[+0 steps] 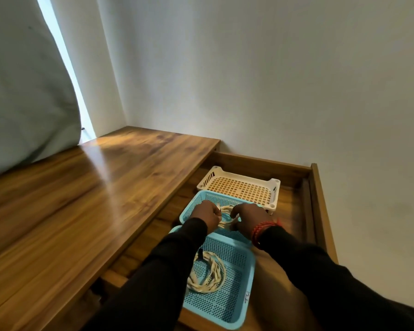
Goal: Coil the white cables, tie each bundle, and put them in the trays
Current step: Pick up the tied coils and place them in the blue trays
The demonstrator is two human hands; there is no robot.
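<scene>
Holding a coiled white cable (226, 217) over the middle blue tray (189, 212), we have both hands low-centre in the frame. Our left hand (207, 216) curls its fingers round the coil's left side; our right hand (250, 219) curls round the right side, w/ fingertips tucked under the loops. Exact finger-by-finger grip we can't tell, since the backs of the hands face the camera. Whether the coil rests on the tray floor or hangs just above it, can't tell either.

Nearer us, at bottom centre, sits a second blue tray (245, 290) w/ another coiled white cable (207, 274) lying flat inside, a dark tie at its upper left. This tray's far edge touches or slightly overlaps the middle tray. Beyond the middle tray, toward centre-right, a white tray (209, 177) stands just behind it, its perforated floor bare.

All 3 trays line up in a wooden drawer (320, 211) running from lower centre to mid-right. Left of it, a wooden tabletop (81, 199) fills the lower left. Black sleeves (320, 283) cover both arms, and red bracelets (261, 231) ring the right wrist. A grey curtain (22, 91) hangs upper left, w/ a plain wall (273, 80) across the upper right.
</scene>
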